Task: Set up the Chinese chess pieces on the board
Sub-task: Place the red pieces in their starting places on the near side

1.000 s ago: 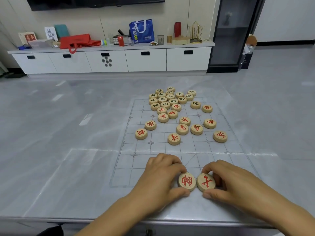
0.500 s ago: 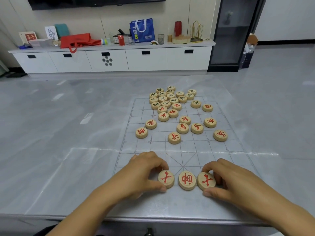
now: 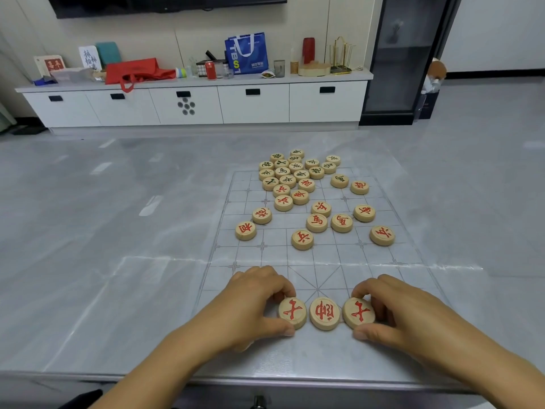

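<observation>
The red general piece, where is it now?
Head view: the red general piece sits centred on the near edge of the board, between the left advisor piece, held by the left hand, and the right advisor piece, held by the right hand.

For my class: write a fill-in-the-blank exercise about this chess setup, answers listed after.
The near row holds ___ pieces.
The left hand pinches the left piece, lettered in ___.
The right piece is pinched by the ___ hand.
The dark-lettered pieces cluster at the board's ___ end.
Answers: three; red; right; far.
</observation>
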Demonstrator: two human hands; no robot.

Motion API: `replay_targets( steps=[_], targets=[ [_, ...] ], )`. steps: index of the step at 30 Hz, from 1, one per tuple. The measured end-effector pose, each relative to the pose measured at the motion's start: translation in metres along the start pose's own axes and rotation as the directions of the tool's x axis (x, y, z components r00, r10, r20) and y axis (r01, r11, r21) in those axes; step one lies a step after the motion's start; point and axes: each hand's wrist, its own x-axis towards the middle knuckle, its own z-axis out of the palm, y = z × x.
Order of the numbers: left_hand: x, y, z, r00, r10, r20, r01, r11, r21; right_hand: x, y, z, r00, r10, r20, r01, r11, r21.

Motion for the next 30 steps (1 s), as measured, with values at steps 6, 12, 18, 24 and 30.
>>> replay_targets(
  steps=[6,12,18,24,30],
  targets=[
    [0.0001,0.0006,-0.0008,1.000,-0.004,0.013,0.004,1.000,0.000,0.0011,0.0030,0.0032,1.000,-0.005,-0.013,0.004,1.000,-0.016],
    [0.0000,0.0013,-0.0010,1.000,-0.006,0.011,0.007,1.000,-0.005,0.0008,0.0042,0.0029,1.000,-0.010,-0.009,0.010,1.000,-0.004],
    [-0.0002,0.0014,-0.0019,0.999,-0.017,0.035,0.017,1.000,0.009,0.0003,0.0032,0.0015,1.000,-0.017,-0.010,0.017,1.000,0.008],
    [0.0005,0.0012,-0.0031,0.998,-0.018,0.054,0.017,1.000,0.014,0.0010,0.0020,-0.0015,1.000,-0.016,0.022,0.016,1.000,0.017],
    [0.0006,-0.0003,-0.0034,0.999,0.004,0.033,-0.004,1.000,-0.006,0.0022,0.0031,-0.0029,0.999,-0.016,0.033,0.015,0.999,0.040]
  ],
)
